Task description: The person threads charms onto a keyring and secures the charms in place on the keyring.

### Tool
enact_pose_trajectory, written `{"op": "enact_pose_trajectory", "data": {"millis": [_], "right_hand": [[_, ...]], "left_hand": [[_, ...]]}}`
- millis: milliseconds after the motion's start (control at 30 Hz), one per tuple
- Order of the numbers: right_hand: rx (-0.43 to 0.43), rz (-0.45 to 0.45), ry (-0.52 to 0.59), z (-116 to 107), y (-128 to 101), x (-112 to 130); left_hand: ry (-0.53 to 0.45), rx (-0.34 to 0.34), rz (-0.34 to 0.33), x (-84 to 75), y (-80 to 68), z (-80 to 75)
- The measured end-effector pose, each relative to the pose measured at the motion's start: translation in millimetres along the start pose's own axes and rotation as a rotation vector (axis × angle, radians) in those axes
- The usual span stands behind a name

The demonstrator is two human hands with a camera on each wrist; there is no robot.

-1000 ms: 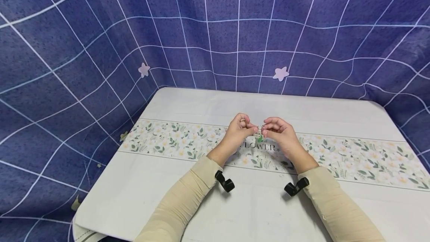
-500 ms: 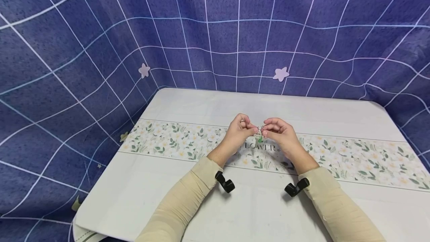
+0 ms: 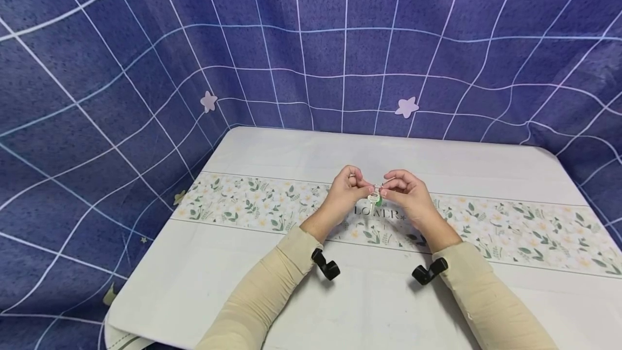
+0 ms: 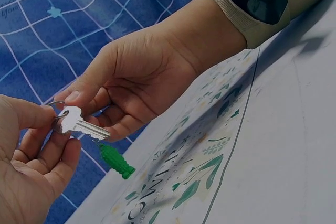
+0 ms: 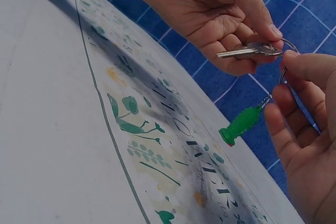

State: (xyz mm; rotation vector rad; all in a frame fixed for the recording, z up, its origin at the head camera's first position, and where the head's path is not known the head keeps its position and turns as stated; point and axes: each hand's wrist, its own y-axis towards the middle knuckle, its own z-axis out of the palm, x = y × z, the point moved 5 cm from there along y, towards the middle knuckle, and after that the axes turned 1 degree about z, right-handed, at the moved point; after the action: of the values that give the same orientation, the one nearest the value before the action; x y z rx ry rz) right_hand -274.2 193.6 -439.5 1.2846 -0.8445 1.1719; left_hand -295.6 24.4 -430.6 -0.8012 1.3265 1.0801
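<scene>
A white tablecloth point(image 3: 272, 290) with a floral band point(image 3: 510, 228) covered the table; a blue grid-patterned backdrop point(image 3: 121, 69) hung behind, dotted with stars point(image 3: 406, 106).

key ring point(image 5: 286, 56) partly hidden behind fingers point(image 5: 310, 69)

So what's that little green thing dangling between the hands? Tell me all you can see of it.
The green charm looks like moulded plastic, ribbed and roughly cactus-shaped, and hangs tilted from a metal key ring beside a silver key. It dangles freely above the flowered tablecloth, touching neither. The left hand and right hand pinch the key and ring.
</scene>
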Motion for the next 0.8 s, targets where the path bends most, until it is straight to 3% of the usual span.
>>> {"op": "enact_pose_trajectory", "data": {"millis": [300,800], "right_hand": [[-0.016,-0.033,-0.02,0.4,-1.0,-0.3],[-0.068,-0.092,0.021,6.0,-5.5,-0.7]], "left_hand": [[0.01,-0.005,-0.029,-1.0,-2.7,0.2],[-0.051,-0.024,-0.026,6.0,-3.4,1.3]]}}
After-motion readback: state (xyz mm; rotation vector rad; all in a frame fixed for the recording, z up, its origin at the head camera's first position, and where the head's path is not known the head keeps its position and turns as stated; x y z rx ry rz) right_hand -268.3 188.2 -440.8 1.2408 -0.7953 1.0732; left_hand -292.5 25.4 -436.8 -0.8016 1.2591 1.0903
